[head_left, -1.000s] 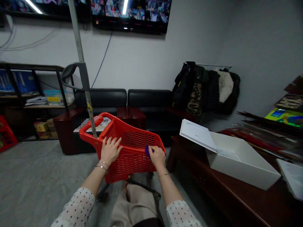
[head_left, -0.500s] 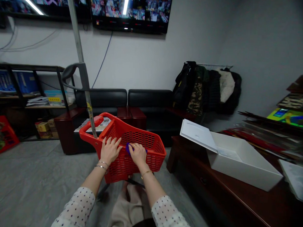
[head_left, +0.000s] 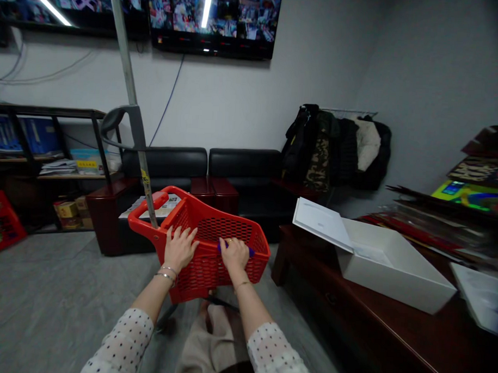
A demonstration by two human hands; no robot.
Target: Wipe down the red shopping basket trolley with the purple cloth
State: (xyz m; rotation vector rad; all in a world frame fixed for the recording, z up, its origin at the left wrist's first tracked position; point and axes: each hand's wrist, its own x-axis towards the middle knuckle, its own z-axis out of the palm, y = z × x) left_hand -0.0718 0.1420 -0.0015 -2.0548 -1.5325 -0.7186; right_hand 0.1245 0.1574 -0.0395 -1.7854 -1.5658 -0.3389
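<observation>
A red plastic shopping cart (head_left: 192, 271) with perforated basket sides stands in front of me, its handle end at the left. My left hand (head_left: 180, 249) lies on the basket's near rim close to the handle, fingers spread and outstretched. Further right along that rim, my right hand (head_left: 235, 253) is closed over a purple cloth (head_left: 250, 252) and presses it on the edge. Only bits of the cloth show on either side of the fingers. A metal pole (head_left: 132, 90) with a grey loop grip rises past the handle end.
At the right is a dark wooden table (head_left: 375, 310) bearing an open white box (head_left: 396, 278) and a pile of flat packages (head_left: 448, 215). Black sofas (head_left: 163, 164) stand behind the cart. Shelves (head_left: 47, 112) are at the left, and coats (head_left: 336, 149) hang by the wall.
My right hand has slid to the right along the cart's rim with the purple cloth. The left hand has stayed at its spot on the rim.
</observation>
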